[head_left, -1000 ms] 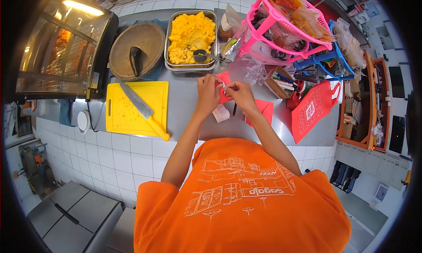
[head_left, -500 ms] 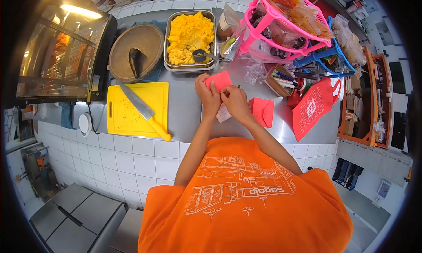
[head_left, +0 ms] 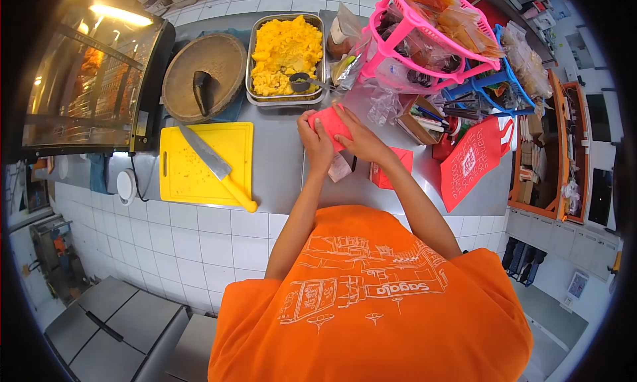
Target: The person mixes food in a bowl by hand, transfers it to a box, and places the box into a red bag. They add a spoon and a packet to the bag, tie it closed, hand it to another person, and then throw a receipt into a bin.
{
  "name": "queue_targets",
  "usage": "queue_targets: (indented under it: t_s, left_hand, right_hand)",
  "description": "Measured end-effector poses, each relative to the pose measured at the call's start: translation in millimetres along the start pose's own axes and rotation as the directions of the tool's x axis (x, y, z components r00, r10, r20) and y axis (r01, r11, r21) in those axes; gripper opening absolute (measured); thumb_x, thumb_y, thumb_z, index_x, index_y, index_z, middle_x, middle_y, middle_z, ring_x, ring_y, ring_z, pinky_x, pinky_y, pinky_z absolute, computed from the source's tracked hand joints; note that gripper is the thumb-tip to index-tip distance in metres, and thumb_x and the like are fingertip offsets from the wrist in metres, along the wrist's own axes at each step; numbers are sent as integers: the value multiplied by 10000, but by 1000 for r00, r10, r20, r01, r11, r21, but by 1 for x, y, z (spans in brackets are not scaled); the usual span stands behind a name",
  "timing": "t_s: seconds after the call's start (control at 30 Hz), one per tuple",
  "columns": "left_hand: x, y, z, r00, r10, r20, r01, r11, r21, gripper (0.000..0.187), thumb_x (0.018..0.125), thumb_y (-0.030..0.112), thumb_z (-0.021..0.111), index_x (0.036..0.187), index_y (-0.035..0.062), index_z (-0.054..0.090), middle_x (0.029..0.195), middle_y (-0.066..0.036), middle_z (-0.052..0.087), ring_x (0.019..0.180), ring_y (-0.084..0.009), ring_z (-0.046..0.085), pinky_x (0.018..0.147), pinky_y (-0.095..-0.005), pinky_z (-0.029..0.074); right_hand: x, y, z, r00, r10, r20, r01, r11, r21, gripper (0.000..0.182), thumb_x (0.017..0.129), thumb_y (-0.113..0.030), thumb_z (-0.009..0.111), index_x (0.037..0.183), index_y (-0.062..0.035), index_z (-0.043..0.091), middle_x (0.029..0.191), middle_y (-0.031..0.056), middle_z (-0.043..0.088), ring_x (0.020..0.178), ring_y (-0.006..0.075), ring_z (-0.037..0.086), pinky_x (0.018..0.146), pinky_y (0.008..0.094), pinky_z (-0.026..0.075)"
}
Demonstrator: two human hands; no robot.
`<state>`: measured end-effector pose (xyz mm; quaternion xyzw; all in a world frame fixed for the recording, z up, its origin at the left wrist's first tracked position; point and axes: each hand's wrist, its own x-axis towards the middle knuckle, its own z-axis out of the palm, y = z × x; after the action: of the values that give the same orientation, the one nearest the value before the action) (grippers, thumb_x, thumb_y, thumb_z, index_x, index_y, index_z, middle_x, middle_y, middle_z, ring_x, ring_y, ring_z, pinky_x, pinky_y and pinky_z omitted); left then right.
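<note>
Between my hands, above the steel counter, is a small red paper box (head_left: 332,124). My left hand (head_left: 316,143) is closed around its left side. My right hand (head_left: 362,140) grips the right side, its fingers laid along the top edge. Just below them on the counter lie a small pale printed paper piece (head_left: 340,168) and a thin dark object, partly hidden by my hands. A second red box (head_left: 396,169) stands beside my right forearm, which covers part of it.
At left, a knife (head_left: 207,155) rests on a yellow cutting board (head_left: 174,183). Behind are a round wooden block (head_left: 182,70) and a metal tray (head_left: 251,83) of yellow food with a spoon. To the right stand a pink basket (head_left: 378,70), a blue basket (head_left: 488,90) and a red bag (head_left: 472,164).
My right hand has moved from low beside the red box up onto its right side. The box is now held between both hands, and more of the pale paper piece shows.
</note>
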<state>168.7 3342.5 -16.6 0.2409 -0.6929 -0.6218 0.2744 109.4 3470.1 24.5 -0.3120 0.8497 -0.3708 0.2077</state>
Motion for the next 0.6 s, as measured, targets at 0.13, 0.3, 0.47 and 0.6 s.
queue_targets:
  t_s: [0.13,0.3,0.47,0.6]
  left_hand:
    - [-1,0,1,1000,-15,-14,14,1000,-28,249,1037,139,458,1224,-23,483,1215,-199,540,1164,-347,519,1028,-432,394]
    - [2,5,-9,982,163,100,-179,968,178,242,1001,122,481,1186,-24,534,1296,-208,510,1209,-360,502,1060,-450,385]
    - [8,21,-27,929,250,275,-326,902,283,287,951,125,511,1190,-24,569,1388,-235,468,1258,-415,475,1077,-489,378]
    - [16,33,-34,913,203,354,-320,894,313,284,951,126,506,1185,-20,571,1376,-248,481,1289,-428,458,1090,-483,376]
  right_hand:
    - [-9,-20,-6,994,95,61,-93,995,-30,848,918,-195,637,1614,-168,153,1622,254,225,1492,390,272,1187,422,313]
    - [-7,-22,-12,993,85,78,-81,996,-48,830,926,-230,595,1616,-162,138,1628,255,206,1496,404,249,1195,427,293]
    - [-11,-27,-10,985,148,84,-147,989,-21,806,943,-259,543,1620,-159,119,1652,244,124,1508,404,215,1198,431,283]
    - [-13,-23,-2,992,111,52,-111,994,3,770,973,-283,501,1622,-142,111,1664,233,73,1520,398,186,1207,422,259]
